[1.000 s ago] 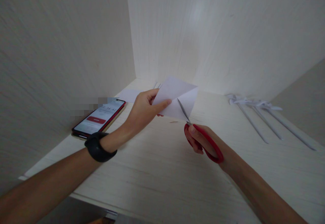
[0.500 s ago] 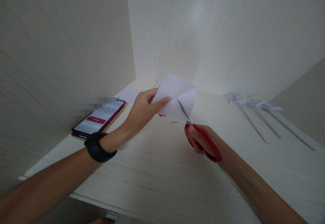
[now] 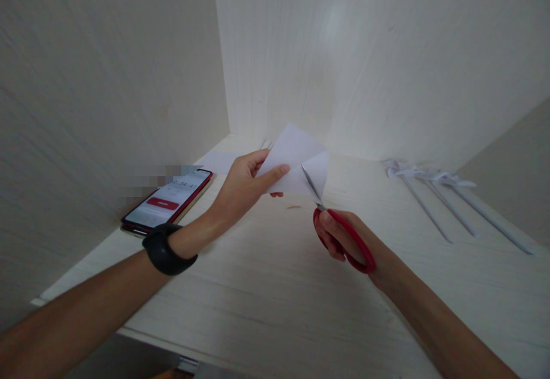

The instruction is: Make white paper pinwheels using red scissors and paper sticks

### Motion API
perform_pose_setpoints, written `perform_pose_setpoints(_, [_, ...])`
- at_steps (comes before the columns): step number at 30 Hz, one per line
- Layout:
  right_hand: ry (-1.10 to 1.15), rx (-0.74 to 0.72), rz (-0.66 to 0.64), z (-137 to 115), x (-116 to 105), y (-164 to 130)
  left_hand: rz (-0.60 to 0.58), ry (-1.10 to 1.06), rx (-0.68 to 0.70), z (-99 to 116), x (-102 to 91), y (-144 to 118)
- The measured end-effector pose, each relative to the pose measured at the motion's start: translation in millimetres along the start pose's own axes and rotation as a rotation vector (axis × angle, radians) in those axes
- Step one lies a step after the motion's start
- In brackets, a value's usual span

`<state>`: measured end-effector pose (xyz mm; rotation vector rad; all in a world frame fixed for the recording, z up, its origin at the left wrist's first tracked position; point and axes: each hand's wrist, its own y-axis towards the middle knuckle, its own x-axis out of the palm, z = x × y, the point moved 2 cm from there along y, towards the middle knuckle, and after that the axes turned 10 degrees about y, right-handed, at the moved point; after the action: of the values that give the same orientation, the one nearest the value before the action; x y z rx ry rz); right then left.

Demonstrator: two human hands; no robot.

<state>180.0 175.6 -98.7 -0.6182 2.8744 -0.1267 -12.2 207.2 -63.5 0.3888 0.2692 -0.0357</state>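
A white sheet of paper [image 3: 292, 147] is pinched at its left side by my left hand [image 3: 253, 176], thumb on top and fingers beneath. A diagonal crease or cut line runs across the paper toward its right corner. My right hand [image 3: 337, 233] grips a pair of red-handled scissors [image 3: 360, 247], with fingers through the loops. The metal blades point up and to the left, over the right part of the paper. How far the blades are apart is hard to make out. A black wristband [image 3: 167, 249] sits on my left wrist.
A phone [image 3: 167, 198] with a lit screen lies at the left. Behind my left hand is another piece of white paper [image 3: 219, 161]. Several white paper sticks with tied tops [image 3: 459, 204] lie at the right. Pale panels rise behind and beside the white surface [image 3: 258, 299].
The paper has shifted and tilted slightly in my left hand, its right edge now further left. The scissors have barely moved.
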Motion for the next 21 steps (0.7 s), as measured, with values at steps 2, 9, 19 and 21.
perform_pose_setpoints(2, [-0.001, 0.0, -0.001, -1.0, 0.2, 0.2, -0.01, -0.001, -0.013, -0.7, -0.1, 0.1])
perform_pose_setpoints(9, [-0.023, 0.006, 0.014, -4.9, 1.0, -0.3, -0.016, -0.051, -0.09, -10.9, -1.1, 1.8])
perform_pose_setpoints(19, [0.001, -0.07, -0.069, -3.6, -2.0, -2.7, -0.018, 0.034, -0.069, -9.0, -0.7, 1.8])
perform_pose_setpoints(21, [0.002, -0.075, -0.08, -3.8, -2.2, -2.8, -0.013, 0.068, -0.054, -8.3, -1.0, 1.7])
